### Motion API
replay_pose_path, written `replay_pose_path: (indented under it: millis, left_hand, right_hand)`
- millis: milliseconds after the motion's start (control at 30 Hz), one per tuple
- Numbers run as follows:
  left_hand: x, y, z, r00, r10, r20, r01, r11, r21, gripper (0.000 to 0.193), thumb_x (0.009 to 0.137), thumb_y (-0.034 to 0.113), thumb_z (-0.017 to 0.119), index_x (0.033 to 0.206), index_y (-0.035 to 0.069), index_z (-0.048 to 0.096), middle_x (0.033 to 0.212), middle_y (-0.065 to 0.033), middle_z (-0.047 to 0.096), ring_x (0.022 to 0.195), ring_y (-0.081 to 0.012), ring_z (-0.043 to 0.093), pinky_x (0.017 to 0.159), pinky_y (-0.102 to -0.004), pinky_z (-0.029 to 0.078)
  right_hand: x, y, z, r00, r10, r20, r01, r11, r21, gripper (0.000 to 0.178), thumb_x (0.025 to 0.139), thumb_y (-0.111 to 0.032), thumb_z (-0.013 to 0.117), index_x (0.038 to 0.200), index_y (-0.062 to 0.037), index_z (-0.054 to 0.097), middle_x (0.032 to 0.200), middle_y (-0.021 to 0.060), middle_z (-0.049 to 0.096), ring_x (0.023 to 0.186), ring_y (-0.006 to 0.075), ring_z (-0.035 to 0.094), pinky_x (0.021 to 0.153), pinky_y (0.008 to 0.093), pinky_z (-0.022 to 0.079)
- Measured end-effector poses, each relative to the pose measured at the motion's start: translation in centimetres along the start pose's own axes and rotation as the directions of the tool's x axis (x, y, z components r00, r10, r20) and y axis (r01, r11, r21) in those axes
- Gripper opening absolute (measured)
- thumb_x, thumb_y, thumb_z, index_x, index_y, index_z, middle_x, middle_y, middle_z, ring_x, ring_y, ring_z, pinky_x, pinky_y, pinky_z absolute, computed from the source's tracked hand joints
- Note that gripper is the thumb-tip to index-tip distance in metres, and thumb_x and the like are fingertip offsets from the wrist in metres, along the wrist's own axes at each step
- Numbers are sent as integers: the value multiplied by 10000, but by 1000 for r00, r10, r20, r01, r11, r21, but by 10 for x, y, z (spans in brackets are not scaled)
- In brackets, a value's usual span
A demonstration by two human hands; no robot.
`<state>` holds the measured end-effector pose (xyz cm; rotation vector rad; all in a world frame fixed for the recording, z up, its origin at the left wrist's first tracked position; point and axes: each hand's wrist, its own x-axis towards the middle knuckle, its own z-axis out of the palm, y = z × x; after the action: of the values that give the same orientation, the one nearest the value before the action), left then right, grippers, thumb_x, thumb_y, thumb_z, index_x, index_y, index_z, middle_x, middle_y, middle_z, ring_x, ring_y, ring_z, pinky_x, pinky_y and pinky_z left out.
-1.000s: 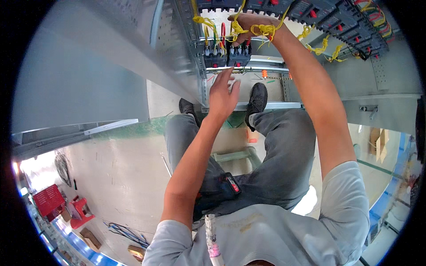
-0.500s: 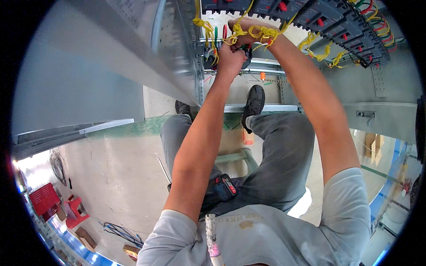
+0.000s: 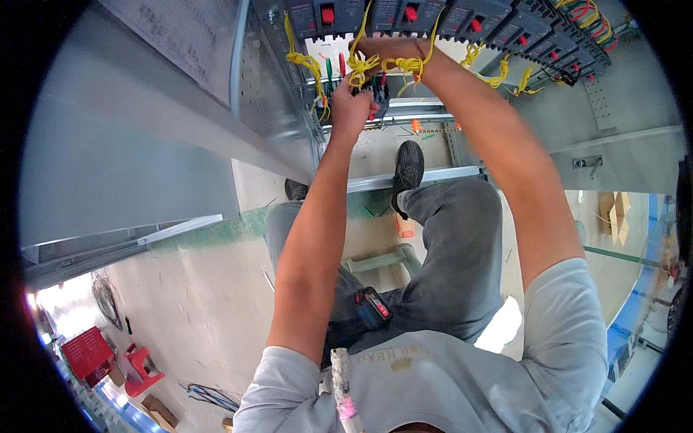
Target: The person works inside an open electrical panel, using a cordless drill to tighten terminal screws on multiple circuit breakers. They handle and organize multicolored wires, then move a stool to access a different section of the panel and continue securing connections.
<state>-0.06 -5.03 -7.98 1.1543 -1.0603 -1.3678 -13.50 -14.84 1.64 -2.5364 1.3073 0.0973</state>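
Note:
My left hand (image 3: 351, 112) reaches into the metal cabinet with its fingers curled at a dark electrical component (image 3: 380, 101) low on a rail. What the fingers grip is too small to make out. My right hand (image 3: 379, 49) reaches across from the right, above that component; yellow wires hide its fingers. Knotted yellow wire bundles (image 3: 408, 66) hang in front of it from a row of dark circuit breakers (image 3: 411, 16) with red switches. A green wire (image 3: 329, 68) and a red wire (image 3: 342, 65) stand up beside my left hand.
A large grey panel (image 3: 123, 137) fills the left side. The cabinet's lower metal edge (image 3: 440, 175) runs by my shoe. A cordless tool's battery (image 3: 374, 306) rests at my lap, over a pale green stool (image 3: 382, 261). On the floor at left are a red stand (image 3: 138, 372) and coiled cable (image 3: 106, 297).
My view has shifted, so the breakers and cabinet sit further left and more of the switches shows. Both hands stay at the same dark component.

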Motion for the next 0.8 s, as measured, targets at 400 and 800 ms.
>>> replay_pose_path:
  millis: [400,800]
  left_hand:
    - [2,-1,4,1000,-22,-15,19,988,-153,110,893,33,645,1000,6,638,737,-45,625,569,-142,603,554,-310,515]
    - [-10,-8,10,992,93,-88,-93,996,2,346,952,53,598,1283,-45,585,1039,-91,676,648,-142,656,574,-270,564]
  right_hand:
    - [-6,4,20,962,-230,-150,205,965,-163,455,755,-410,798,1008,-44,703,979,186,702,976,384,694,804,463,558]
    - [84,156,32,946,-265,187,62,712,699,629,961,-552,566,1503,-236,520,1522,120,526,1362,230,516,1150,398,366]
